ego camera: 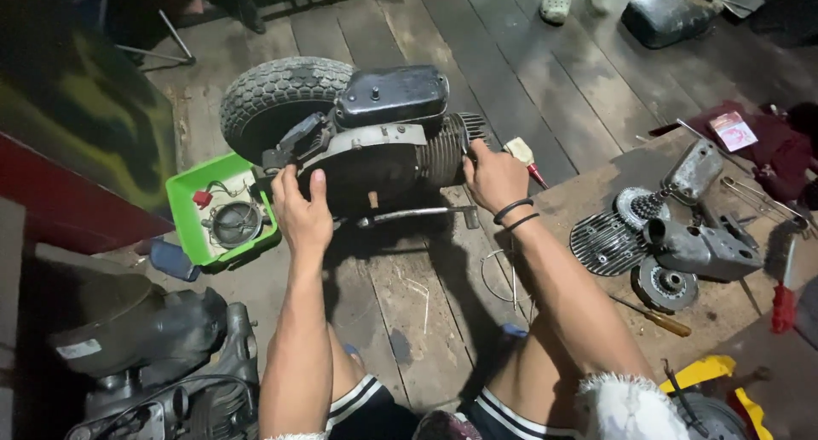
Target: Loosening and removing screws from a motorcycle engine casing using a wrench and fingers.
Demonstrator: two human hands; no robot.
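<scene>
Head view, looking down at a wooden plank floor (pixel 528 91) where a person sits with two bare arms stretched forward. At far left lies one dark engine block (pixel 162 355) with cables. Above it sits one green plastic tray (pixel 183 210) holding one round metal part and one small red piece. Just right of the tray, touching it, lies one scooter engine (pixel 375 142) on its side, with one knobby tyre (pixel 273 95) at its upper left, one black cover on top and one finned cylinder (pixel 447 146) at its right end. One metal lever (pixel 417 214) sticks out below the engine.

The left hand (pixel 302 210) rests on the engine's left casing, fingers curled over the edge and thumb up, gripping the casing. The right hand (pixel 494 176), with two black bands on the wrist, clasps the finned cylinder end, fingers wrapped round it.

Right of that hand lies one tool with a red handle (pixel 528 163). Further right, on a brown board (pixel 596 193), lie one finned round plate (pixel 605 244), two toothed gear-like parts (pixel 639 206), two grey metal housings (pixel 703 248), and one screwdriver with a wooden handle (pixel 656 318). At upper right lies one black tank (pixel 669 14), near another person's foot in one pale sandal (pixel 558 1).
</scene>
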